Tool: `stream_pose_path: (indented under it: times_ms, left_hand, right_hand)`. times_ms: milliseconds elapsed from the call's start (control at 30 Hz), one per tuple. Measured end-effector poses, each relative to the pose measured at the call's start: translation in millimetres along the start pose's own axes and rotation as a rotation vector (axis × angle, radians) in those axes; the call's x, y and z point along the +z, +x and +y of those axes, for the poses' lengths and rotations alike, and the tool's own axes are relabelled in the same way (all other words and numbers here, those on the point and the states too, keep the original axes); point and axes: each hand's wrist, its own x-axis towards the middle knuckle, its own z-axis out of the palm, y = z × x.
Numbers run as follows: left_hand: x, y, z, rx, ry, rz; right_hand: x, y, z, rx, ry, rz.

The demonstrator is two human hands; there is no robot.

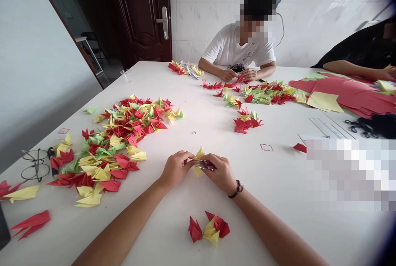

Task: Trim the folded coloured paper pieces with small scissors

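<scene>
Over the middle of the white table (161,233) my two hands meet at a yellow folded-paper crane (200,151). The fingers of my left hand (177,170) pinch it from the left side. My right hand (221,172), with a dark bracelet on its wrist, closes around a small shiny silver and dark-red object (205,165) pressed against the crane. What kind of object this is, I cannot make out. Nearer to me, between my forearms, lie a red paper crane (194,229), a yellow one (210,233) and another red one (221,225).
A large heap of red, yellow and green cranes (123,128) spreads to the left, beside eyeglasses (35,165). Across the table a person in a white shirt (229,43) handles red cranes. Red paper sheets (352,88), a ruler (329,128) and black cords (380,125) lie right.
</scene>
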Motion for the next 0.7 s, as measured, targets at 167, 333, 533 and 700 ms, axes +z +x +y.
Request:
stream_pose_path:
  times_ms: [167, 333, 533, 700]
  left_hand:
    - [2.6, -1.0, -2.1, 0.018, 0.015, 0.004]
    - [2.9, -1.3, -2.7, 0.001, -0.016, 0.034]
    - [2.5, -1.6, -2.2, 0.028, -0.047, 0.02]
    - [1.3, -0.3, -1.4, 0.013, -0.106, -0.013]
  right_hand:
    - [0.1, 0.4, 0.4, 0.054, 0.041, -0.019]
    - [-3.4, 0.7, 0.9, 0.143, 0.244, 0.082]
    - [-6.5, 5.3, 4.4, 0.32, 0.348, 0.265]
    - [-5.2, 7.2, 5.1, 0.3, 0.385, 0.094]
